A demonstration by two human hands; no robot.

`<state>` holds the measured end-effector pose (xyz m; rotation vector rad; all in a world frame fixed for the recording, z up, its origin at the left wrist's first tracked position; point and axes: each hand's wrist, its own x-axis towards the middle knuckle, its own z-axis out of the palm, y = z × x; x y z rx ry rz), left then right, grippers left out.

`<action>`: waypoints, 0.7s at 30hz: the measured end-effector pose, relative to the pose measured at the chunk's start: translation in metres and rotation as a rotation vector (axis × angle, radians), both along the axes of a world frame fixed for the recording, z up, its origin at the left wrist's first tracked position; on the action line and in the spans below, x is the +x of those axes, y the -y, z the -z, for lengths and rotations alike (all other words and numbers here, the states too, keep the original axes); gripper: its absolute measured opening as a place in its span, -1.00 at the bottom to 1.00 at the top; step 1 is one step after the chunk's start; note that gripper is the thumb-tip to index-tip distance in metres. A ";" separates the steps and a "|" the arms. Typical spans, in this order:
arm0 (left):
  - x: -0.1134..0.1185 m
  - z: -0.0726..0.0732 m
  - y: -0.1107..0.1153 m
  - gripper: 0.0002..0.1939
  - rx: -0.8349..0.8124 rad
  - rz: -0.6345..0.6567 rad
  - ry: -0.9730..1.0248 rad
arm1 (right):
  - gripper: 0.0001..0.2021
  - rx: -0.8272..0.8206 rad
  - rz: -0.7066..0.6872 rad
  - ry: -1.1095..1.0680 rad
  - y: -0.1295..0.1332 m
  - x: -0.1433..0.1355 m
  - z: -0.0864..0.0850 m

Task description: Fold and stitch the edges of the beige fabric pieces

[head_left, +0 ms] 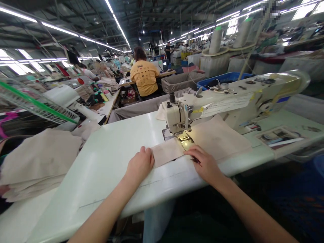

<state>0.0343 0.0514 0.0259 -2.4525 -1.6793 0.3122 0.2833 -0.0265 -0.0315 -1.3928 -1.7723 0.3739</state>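
Note:
A beige fabric piece (167, 152) lies flat on the pale sewing table, its right part beside the needle area of a white sewing machine (177, 118). My left hand (141, 163) is closed at the fabric's left end, fingers curled, knuckles up. My right hand (205, 164) is at the fabric's front right corner, fingertips touching its edge by the lit metal plate (186, 140). Under its curled fingers shows a small dark tool (194, 159), mostly hidden, its kind unclear. A larger beige fabric panel (220, 138) lies behind my right hand, beneath the machine arm.
Stacked beige fabric (37, 162) sits left of the table (108, 152). A tray of small tools (279, 136) is at the right. Thread cones (216, 40) and a blue basket (225, 77) stand behind the machine. A person in a yellow shirt (144, 77) sits ahead.

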 end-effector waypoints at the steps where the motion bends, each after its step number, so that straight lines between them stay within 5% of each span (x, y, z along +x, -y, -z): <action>1: 0.000 0.000 0.001 -0.73 -0.005 0.002 0.001 | -0.51 -0.031 -0.013 0.041 0.001 0.000 0.000; 11: 0.006 -0.008 0.003 -0.78 0.015 0.108 0.040 | -0.53 -0.299 -0.063 0.520 -0.008 -0.003 -0.020; 16: 0.042 0.013 0.007 -0.70 0.041 0.530 0.348 | -0.55 -0.234 -0.145 0.484 0.000 -0.007 -0.018; 21: 0.063 0.029 0.002 -0.66 0.029 0.537 0.406 | -0.50 -0.222 -0.133 0.457 0.001 -0.006 -0.009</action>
